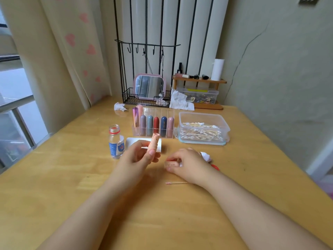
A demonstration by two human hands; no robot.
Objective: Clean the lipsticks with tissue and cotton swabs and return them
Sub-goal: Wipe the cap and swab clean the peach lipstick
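My left hand (139, 154) grips an uncapped peach lipstick (154, 143) upright above the wooden table (72, 177). My right hand (187, 164) rests on the table, its fingers curled round the peach lipstick cap (171, 164), which lies on its side. A crumpled tissue (206, 156) sits just behind that hand. A used cotton swab (175, 183) lies on the table in front of it. Behind the hands a clear acrylic organizer (154, 126) holds several capped lipsticks. A white tissue sheet (132, 142) lies under the left hand's lipstick.
An open small bottle (116, 142) stands left of my left hand. An open plastic box of cotton swabs (202, 129) sits at the right. A red bottle cap (215, 167) peeks out by my right wrist. Crumpled tissues (119, 106), a mirror rack (149, 87) and a shelf (200, 81) line the back.
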